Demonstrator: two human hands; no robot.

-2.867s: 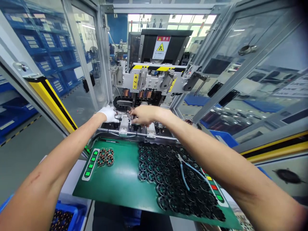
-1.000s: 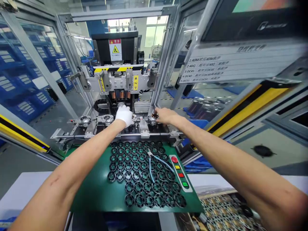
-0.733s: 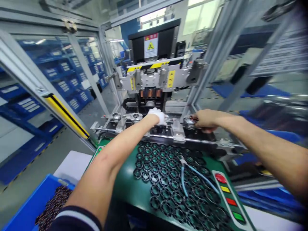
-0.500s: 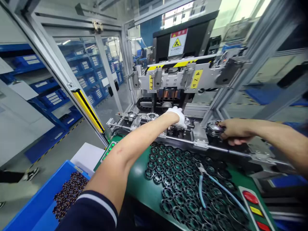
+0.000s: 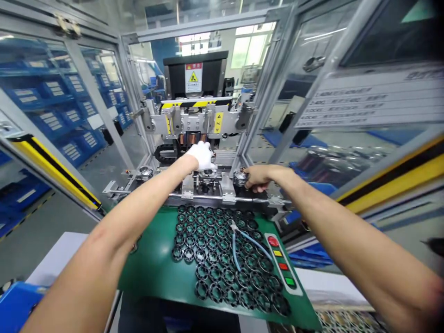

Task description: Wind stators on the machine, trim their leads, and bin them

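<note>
My left hand, in a white glove, reaches into the winding machine and hovers closed just above the middle round fixture; what its fingers hold is hidden. My bare right hand is curled around the copper-wound part on the right-hand fixture. Both arms stretch over a green mat that carries several black ring-shaped cores.
Blue-handled cutters lie on the cores. A button strip with red, yellow and green buttons sits at the mat's right edge. Another fixture stands left. The machine head hangs behind, framed by glass guard panels and yellow light-curtain bars.
My left hand has stayed over the middle fixture, lifting slightly. My right hand has remained on the right fixture. The view has swung back to face the machine squarely.
</note>
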